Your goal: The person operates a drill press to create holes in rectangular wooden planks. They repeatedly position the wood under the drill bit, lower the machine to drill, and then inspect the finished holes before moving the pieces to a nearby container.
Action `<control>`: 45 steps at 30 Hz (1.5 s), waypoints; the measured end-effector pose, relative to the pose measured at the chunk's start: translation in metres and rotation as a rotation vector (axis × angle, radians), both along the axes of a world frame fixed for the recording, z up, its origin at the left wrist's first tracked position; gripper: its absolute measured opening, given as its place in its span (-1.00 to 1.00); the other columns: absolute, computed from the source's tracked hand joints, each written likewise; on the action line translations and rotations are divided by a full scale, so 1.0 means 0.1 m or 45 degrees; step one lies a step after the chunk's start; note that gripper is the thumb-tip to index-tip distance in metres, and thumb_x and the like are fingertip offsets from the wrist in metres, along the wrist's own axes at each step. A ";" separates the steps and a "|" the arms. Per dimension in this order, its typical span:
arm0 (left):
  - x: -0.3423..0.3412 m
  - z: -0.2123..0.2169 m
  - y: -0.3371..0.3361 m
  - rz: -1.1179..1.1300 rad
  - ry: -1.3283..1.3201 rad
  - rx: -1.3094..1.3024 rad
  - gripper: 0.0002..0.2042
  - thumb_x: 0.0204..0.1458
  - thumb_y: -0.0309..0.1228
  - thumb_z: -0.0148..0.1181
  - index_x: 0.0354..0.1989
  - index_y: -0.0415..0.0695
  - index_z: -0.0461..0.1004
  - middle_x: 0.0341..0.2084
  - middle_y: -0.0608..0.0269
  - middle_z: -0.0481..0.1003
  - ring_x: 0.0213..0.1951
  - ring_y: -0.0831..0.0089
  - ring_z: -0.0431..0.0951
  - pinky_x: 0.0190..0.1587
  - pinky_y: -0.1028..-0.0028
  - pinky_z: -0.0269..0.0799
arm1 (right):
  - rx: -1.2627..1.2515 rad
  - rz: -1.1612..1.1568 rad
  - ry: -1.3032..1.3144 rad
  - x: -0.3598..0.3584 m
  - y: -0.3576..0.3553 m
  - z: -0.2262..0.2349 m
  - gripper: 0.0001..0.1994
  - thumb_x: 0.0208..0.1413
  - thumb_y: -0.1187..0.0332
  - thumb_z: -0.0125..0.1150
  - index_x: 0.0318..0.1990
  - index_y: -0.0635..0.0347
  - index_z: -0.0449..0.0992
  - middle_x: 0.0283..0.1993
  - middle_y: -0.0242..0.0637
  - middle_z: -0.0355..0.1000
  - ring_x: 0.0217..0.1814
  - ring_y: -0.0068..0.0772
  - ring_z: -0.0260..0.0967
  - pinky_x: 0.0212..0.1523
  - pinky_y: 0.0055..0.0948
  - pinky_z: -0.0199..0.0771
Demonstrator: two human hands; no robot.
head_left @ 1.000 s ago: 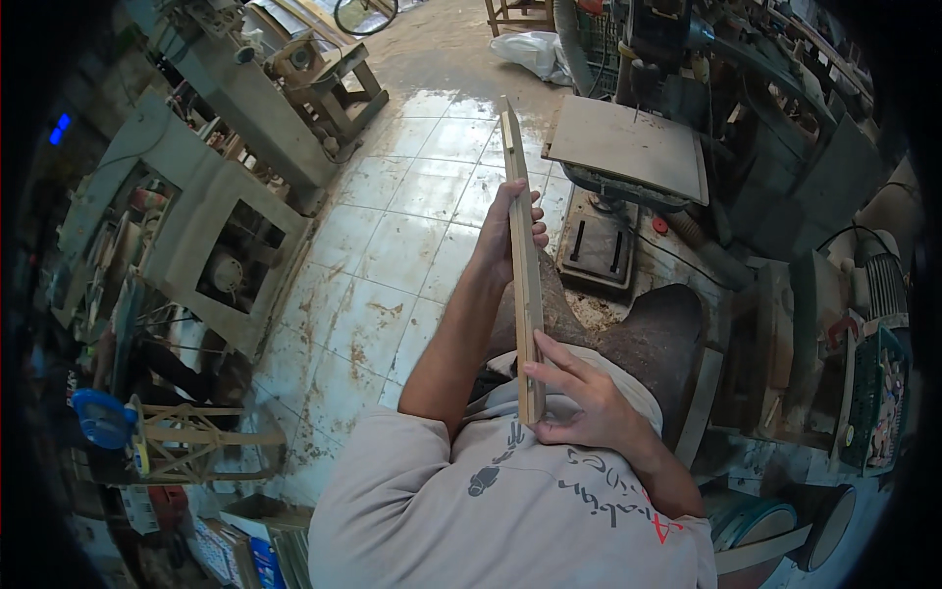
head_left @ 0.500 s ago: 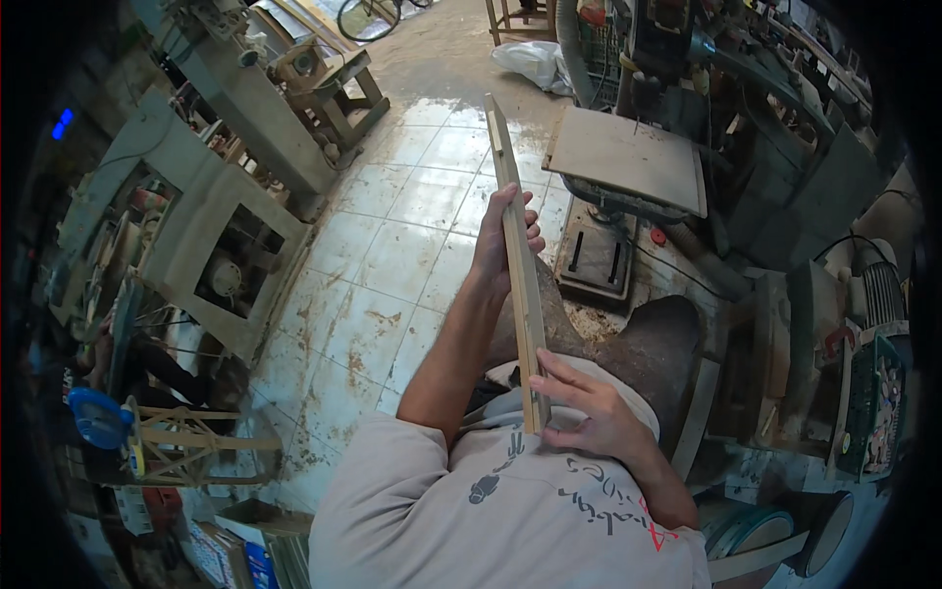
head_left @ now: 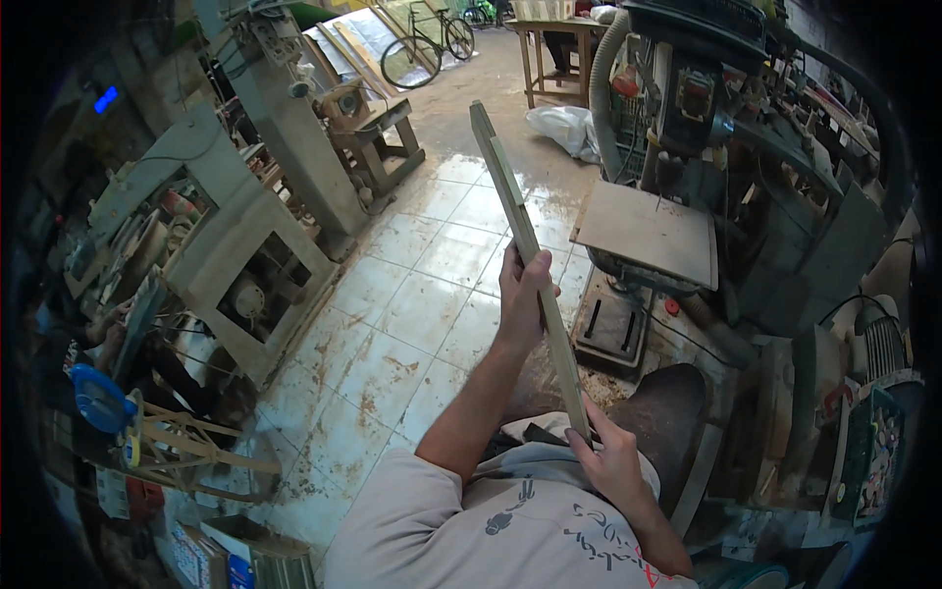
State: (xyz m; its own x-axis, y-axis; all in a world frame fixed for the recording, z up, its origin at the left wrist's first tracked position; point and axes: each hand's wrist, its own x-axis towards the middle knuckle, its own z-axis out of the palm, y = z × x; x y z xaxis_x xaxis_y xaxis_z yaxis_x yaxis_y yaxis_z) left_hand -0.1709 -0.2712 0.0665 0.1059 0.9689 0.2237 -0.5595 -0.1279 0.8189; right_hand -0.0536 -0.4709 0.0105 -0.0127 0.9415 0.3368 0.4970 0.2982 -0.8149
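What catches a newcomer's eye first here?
The long wood strip mid-frame, slanting up and left, with the left grip partway along it and the right grip at its near end. Then the pale board on the machine to the right, and the bicycle at top, left of centre.

We list one light grey T-shirt [head_left: 432,550], creased, with short left sleeve [head_left: 424,473]; dark print [head_left: 502,523] and lettering [head_left: 597,538], part red; dark brownish trousers [head_left: 669,404]; left fingers [head_left: 509,263] and right fingers [head_left: 602,424], bare.
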 end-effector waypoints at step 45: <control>0.07 0.43 -0.79 -0.423 0.526 0.331 -0.72 0.12 -0.52 0.19 -0.01 -0.32 0.40 -0.27 0.22 0.54 -0.25 0.59 0.53 -0.19 0.56 0.47 | 0.542 0.108 0.915 0.97 1.09 1.80 -0.65 0.31 0.12 0.01 0.01 0.22 0.41 -0.18 -0.39 0.48 -0.21 -0.72 0.40 -0.26 -0.62 0.40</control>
